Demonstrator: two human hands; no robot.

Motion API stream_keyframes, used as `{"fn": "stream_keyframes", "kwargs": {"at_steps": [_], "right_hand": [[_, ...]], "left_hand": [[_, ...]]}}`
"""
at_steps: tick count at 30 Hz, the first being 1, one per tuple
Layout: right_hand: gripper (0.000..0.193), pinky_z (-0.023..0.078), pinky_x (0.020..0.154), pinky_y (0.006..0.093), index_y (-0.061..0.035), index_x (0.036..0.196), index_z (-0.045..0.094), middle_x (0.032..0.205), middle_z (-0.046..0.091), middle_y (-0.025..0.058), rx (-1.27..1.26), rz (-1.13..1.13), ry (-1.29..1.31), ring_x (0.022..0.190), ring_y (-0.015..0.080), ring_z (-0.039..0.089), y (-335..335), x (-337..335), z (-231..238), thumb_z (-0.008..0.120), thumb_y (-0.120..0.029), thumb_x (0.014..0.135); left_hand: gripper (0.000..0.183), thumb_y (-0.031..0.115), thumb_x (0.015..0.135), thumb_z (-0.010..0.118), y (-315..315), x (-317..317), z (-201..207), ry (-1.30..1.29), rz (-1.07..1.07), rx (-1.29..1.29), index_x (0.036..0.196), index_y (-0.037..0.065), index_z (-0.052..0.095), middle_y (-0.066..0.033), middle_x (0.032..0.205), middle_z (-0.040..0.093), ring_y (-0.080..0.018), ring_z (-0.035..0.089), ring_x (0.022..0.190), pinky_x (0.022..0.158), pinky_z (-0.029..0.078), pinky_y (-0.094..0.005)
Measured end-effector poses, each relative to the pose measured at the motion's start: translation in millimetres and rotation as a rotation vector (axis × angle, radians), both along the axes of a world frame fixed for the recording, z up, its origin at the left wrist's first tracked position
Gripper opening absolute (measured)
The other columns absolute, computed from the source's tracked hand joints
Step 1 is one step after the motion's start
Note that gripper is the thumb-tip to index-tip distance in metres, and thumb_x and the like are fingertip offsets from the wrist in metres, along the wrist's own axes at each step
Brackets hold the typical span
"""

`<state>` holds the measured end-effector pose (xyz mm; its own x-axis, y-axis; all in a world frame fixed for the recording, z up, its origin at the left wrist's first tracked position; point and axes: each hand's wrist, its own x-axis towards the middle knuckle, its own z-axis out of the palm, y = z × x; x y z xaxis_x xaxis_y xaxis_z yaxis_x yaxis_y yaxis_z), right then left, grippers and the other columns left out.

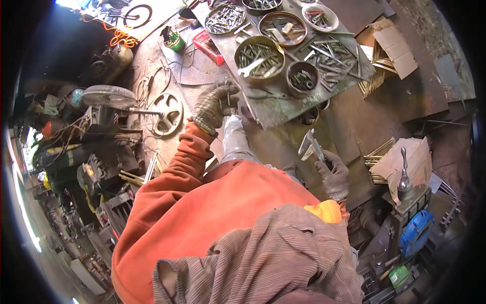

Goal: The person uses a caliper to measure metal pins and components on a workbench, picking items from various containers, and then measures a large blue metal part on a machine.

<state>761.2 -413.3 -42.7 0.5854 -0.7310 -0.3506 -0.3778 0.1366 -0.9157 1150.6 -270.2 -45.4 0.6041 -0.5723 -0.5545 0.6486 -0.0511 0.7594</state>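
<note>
My left hand (215,105), in a grey knitted glove, is raised beside the left edge of the metal worktable. Its fingers are curled around a small dark metal part (226,90) whose exact kind I cannot make out. Lower and to the right, my right hand (334,176), gloved too, is closed around a vernier caliper (312,146). The caliper's jaws point up and away from me, apart from the table. On the table, an open-end wrench (253,66) lies across a round tin (238,50) of metal pieces.
More round tins stand on the worktable (276,117), among loose metal rods (329,55). A handwheel (168,115) and a fan (109,96) are at left. Bundled rods with cardboard (410,162) lie at right, near a machine with a lever (404,172) and a blue round part (417,233).
</note>
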Motion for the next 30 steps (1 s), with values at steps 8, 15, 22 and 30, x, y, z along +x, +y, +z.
{"fn": "stream_keyframes", "kwargs": {"at_steps": [8,15,22,30], "right_hand": [[0.039,0.054,0.075,0.0279,-0.0009,0.123,0.068,0.098,0.071,0.0052,0.241,-0.101,0.148,0.084,0.0101,0.064,26,185,-2,0.078,-0.007,0.086],[0.045,0.054,0.078,0.0299,0.0017,0.128,0.065,0.103,0.072,0.01,0.392,-0.223,0.248,0.088,0.0138,0.066,77,296,19,0.08,-0.011,0.087],[0.037,0.053,0.073,0.0272,0.0008,0.123,0.066,0.093,0.069,0.0041,0.294,-0.296,0.154,0.081,0.0095,0.062,94,367,-2,0.075,-0.007,0.089],[0.03,0.049,0.067,0.0229,0.0003,0.118,0.069,0.087,0.067,-0.0011,0.36,-0.584,0.025,0.073,0.0067,0.058,101,449,-33,0.073,0.0,0.088]], "left_hand": [[0.036,0.021,0.094,0.067,-65,193,-74,-0.088,-0.22,0.188,0.127,0.006,0.063,-0.0085,0.106,0.074,-0.0175,0.07,0.082,0.046,0.046,-0.0243],[0.039,0.028,0.092,0.073,-99,301,-81,0.039,-0.502,0.171,0.124,0.008,0.065,-0.0069,0.099,0.074,-0.0142,0.065,0.074,0.044,0.046,-0.0251],[0.043,0.029,0.092,0.074,-94,353,-73,0.008,-0.557,0.213,0.126,0.005,0.063,-0.0094,0.107,0.072,-0.014,0.065,0.079,0.045,0.047,-0.0248],[0.029,0.016,0.091,0.073,-117,414,-65,-0.064,-0.604,0.235,0.118,0.004,0.067,-0.0069,0.096,0.074,-0.0121,0.065,0.067,0.045,0.046,-0.0229]]}}
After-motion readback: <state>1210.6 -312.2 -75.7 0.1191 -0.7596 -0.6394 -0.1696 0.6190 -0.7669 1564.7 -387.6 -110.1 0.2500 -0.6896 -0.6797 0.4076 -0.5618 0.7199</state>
